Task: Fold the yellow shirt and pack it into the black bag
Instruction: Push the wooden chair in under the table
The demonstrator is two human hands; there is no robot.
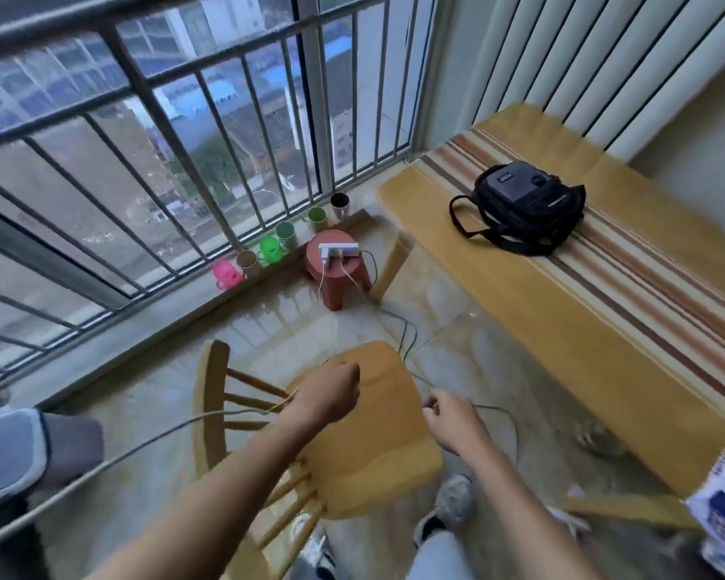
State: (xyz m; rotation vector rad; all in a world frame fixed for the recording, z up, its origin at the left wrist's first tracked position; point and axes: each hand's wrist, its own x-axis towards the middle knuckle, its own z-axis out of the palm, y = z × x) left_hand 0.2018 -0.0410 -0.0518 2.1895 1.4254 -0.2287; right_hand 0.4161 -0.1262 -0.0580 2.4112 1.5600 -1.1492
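While my left hand [331, 391] is curled shut and my right hand [451, 416] half closed, neither gripping cloth, both hover over the chair [377, 450]; no shirt is visible. Judged stage: pre-fold. Next: find it; bag [524, 205] waits on the bench [603, 311].

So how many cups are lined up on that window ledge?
6, in a row along the ledge: pink cup, brown cup, bright green cup, pale green cup, green cup, dark cup. None seems hidden.
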